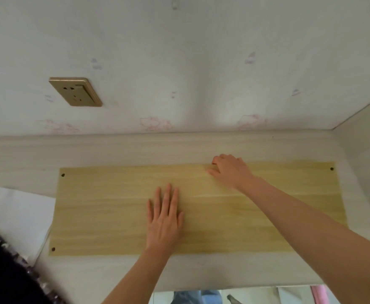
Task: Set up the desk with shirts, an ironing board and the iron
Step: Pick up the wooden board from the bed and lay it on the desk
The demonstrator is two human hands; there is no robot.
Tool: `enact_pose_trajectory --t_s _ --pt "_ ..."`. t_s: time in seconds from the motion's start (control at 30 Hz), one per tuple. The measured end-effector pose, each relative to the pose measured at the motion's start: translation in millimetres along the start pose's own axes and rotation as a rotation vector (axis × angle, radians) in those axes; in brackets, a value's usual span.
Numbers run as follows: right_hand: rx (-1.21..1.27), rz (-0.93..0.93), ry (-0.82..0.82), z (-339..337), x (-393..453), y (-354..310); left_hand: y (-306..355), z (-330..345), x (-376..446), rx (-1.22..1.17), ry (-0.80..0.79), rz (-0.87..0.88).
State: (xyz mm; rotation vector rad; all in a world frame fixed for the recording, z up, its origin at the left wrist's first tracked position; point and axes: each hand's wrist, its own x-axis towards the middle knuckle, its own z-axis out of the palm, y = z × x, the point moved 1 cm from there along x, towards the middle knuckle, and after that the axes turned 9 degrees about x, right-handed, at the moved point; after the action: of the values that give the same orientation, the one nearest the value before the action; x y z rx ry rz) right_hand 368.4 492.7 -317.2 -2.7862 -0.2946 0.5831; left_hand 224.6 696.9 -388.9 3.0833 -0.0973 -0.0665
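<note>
Ironing board (114, 211): flat yellow-wood panel lying mid-counter (26, 154) | left hand (164, 218) pressed flat on it, fingers straight | right hand (230, 170) grip curled over its far edge | white cloth (15, 213) at left.

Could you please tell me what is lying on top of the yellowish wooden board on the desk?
Only the two hands are on the board: the left hand lies flat near its middle, and the right hand curls over its far edge. Whatever is beneath the palms is hidden.
</note>
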Motion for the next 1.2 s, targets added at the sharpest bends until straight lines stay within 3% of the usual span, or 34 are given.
enact_pose_trajectory --t_s 0.83,1.07,1.2 --pt "-0.098 0.047 -0.072 23 8 -12 -3 21 0 0.006 -0.083 -0.080" --pt "-0.113 -0.056 0.053 52 -28 -5 -3 23 -2 0.021 -0.112 -0.072" --pt "-0.084 0.046 0.028 80 -68 6 -2 21 1 0.019 -0.119 -0.080"
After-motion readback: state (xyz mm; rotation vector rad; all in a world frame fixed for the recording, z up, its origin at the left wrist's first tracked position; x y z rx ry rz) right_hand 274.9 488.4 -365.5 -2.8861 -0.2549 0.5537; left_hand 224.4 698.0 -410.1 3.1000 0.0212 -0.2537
